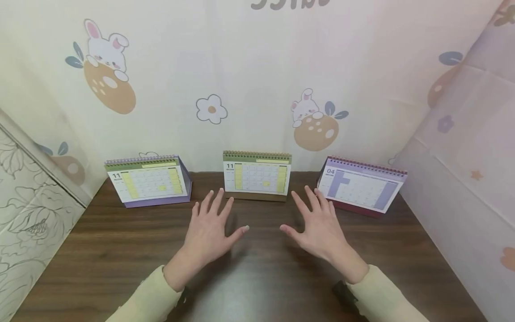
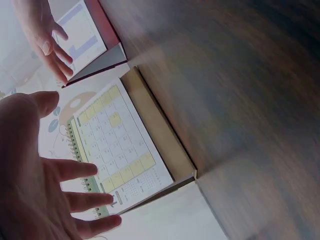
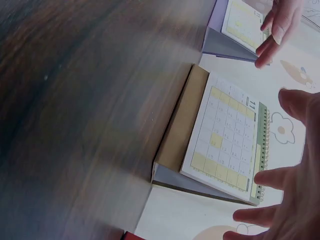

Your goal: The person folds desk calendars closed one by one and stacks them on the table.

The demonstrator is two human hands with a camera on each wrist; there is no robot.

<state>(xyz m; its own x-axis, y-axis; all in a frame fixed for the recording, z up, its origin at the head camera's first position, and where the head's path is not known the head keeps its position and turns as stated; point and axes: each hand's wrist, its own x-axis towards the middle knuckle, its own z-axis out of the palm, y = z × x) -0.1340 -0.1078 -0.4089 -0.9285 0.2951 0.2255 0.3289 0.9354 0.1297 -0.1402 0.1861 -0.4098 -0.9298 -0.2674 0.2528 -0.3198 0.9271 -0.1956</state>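
Three spiral-bound desk calendars stand in a row along the back of the table. The left calendar has a purple base and shows month 11. In the middle, a calendar on a brown base also shows 11. The right calendar, on a dark red base, shows 04 in purple. My left hand is held over the table with fingers spread, in front of the gap between the left and middle calendars. My right hand spreads its fingers likewise, nearest the right calendar. Neither hand holds anything.
The dark wood table runs up to a pale curtain printed with rabbits and flowers, close behind the calendars. More printed cloth borders the right side, and a flower-patterned panel the left.
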